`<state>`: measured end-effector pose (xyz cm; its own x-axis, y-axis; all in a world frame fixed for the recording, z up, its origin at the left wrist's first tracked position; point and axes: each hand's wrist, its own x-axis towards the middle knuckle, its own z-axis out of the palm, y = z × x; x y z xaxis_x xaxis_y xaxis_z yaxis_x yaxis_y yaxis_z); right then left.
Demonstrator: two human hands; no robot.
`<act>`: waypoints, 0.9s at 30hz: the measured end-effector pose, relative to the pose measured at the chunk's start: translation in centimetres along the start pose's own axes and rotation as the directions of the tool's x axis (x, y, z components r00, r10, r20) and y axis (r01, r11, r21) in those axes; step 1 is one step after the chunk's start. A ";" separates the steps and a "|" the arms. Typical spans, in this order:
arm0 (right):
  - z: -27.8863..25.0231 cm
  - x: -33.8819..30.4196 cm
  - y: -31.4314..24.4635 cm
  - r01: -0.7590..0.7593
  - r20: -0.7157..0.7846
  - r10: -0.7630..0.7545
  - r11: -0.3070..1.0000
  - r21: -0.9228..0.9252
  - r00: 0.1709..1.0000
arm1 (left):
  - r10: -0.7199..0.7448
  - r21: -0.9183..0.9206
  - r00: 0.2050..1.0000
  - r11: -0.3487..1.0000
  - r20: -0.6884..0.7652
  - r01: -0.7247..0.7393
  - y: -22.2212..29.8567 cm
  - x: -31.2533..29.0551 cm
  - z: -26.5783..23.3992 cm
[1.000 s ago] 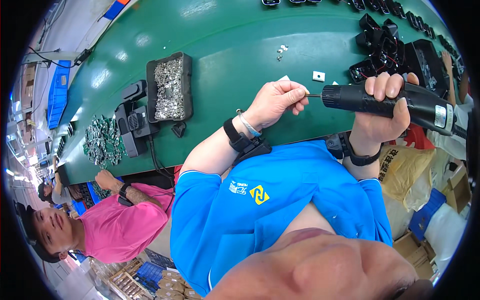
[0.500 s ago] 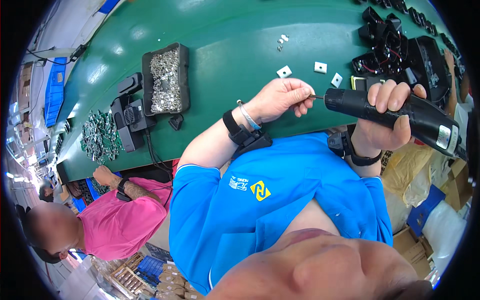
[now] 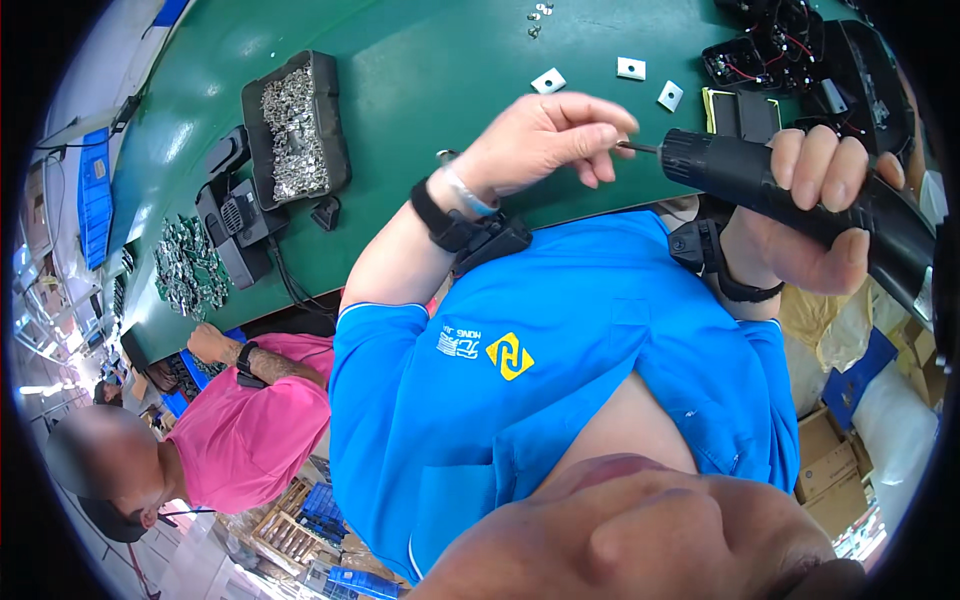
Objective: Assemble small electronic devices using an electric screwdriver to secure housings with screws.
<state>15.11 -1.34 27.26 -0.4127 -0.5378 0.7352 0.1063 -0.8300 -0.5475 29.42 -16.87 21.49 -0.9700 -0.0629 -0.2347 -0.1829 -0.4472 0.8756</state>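
My right hand [image 3: 815,205] is wrapped round a black electric screwdriver [image 3: 720,168], held sideways above the table's near edge. Its thin bit [image 3: 645,148] points left, toward my left hand [image 3: 550,142]. The thumb and fingers of that hand are pinched at the bit's tip, around something small and metallic that is mostly hidden. Just beyond the hands lie three pale square plates with a centre hole: a left one [image 3: 548,81], a middle one [image 3: 631,68] and a right one [image 3: 670,96]. Farther off sit several small silvery pieces [image 3: 541,14].
A black tray [image 3: 333,120] full of small metal parts stands left on the green table [image 3: 440,70], beside a black device [image 3: 240,225] with cables and a heap of circuit boards [image 3: 187,270]. Black wired housings [image 3: 760,60] lie far right. A person in pink [image 3: 250,420] works at left.
The view has shifted, so the tray and plates appear farther up and left. The screwdriver is slightly farther right, and my left index finger is straighter, near the bit's tip.
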 end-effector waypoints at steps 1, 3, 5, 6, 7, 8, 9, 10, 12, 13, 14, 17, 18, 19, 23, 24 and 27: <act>-0.2 -0.1 -0.4 0.013 -0.029 -0.014 1.000 -0.011 0.999 | 0.036 0.125 0.999 0.992 -0.039 -0.031 1.0 -0.3 -0.1; -0.6 0.1 -0.7 0.025 -0.057 -0.025 1.000 -0.013 0.998 | 0.384 0.709 0.898 0.694 -0.216 -0.127 1.1 -0.5 -2.2; -1.1 0.4 -0.8 0.035 -0.072 -0.034 0.999 0.018 0.997 | 0.445 0.955 0.867 0.277 -0.223 0.104 1.6 -0.9 -3.9; -1.3 0.5 -0.6 0.028 -0.079 -0.028 1.000 0.002 0.997 | 0.430 0.960 0.871 0.241 -0.238 0.143 1.2 -0.6 -3.9; -1.5 0.6 -0.6 0.028 -0.077 -0.027 1.000 0.005 0.997 | 0.431 0.960 0.870 0.241 -0.240 0.146 0.8 -0.4 -3.8; -1.6 0.9 -0.3 0.016 -0.069 -0.017 1.000 -0.005 0.998 | 0.460 0.974 0.862 0.167 -0.213 0.151 0.3 0.0 -3.6; -1.7 1.1 -0.1 0.006 -0.059 -0.007 1.000 -0.016 0.998 | 0.486 0.983 0.855 0.091 -0.183 0.158 0.1 0.4 -3.3; -1.8 1.1 0.2 0.019 -0.058 -0.018 1.000 0.005 0.998 | 0.461 0.971 0.856 0.158 -0.233 0.179 0.1 0.7 -2.9; -2.0 1.2 0.5 0.022 -0.069 -0.023 1.000 -0.011 0.997 | 0.442 0.967 0.862 0.178 -0.246 0.184 0.2 1.2 -2.8; -2.0 1.3 0.5 0.018 -0.091 -0.021 0.999 -0.036 0.996 | 0.412 0.961 0.875 0.204 -0.255 0.184 0.3 1.5 -2.8; -2.0 1.2 0.6 0.025 -0.132 -0.029 0.999 -0.031 0.991 | 0.440 0.966 0.868 0.215 -0.230 0.146 0.2 1.5 -2.8; -2.4 1.3 0.8 0.016 -0.155 -0.018 1.000 -0.016 0.988 | 0.350 0.932 0.905 0.343 -0.243 0.117 0.5 1.4 -2.5; -2.5 1.4 1.1 0.011 -0.153 -0.010 1.000 0.001 0.988 | 0.383 0.948 0.901 0.308 -0.205 0.085 0.2 1.1 -2.6; -2.6 1.5 1.4 0.005 -0.148 -0.003 1.000 0.015 0.989 | 0.391 0.949 0.893 0.299 -0.221 0.104 0.6 0.9 -2.9; -3.4 2.2 1.0 -0.004 -0.193 0.008 1.000 0.018 0.981 | 0.612 0.904 0.724 0.425 -0.320 0.041 6.8 1.7 -5.2; -3.5 2.1 1.4 -0.013 -0.200 0.020 0.999 0.035 0.980 | 0.604 0.859 0.671 0.503 -0.431 0.098 8.5 2.1 -6.5; -3.5 2.6 1.2 -0.004 -0.233 0.009 1.000 0.023 0.972 | 0.539 0.886 0.712 0.372 -0.449 0.277 13.3 5.6 -9.0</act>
<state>11.01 -3.19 27.11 -0.6110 -0.4960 0.6170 0.1282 -0.8311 -0.5411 22.98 -31.19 28.07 -0.7176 -0.6869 0.1150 -0.4788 0.6065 0.6347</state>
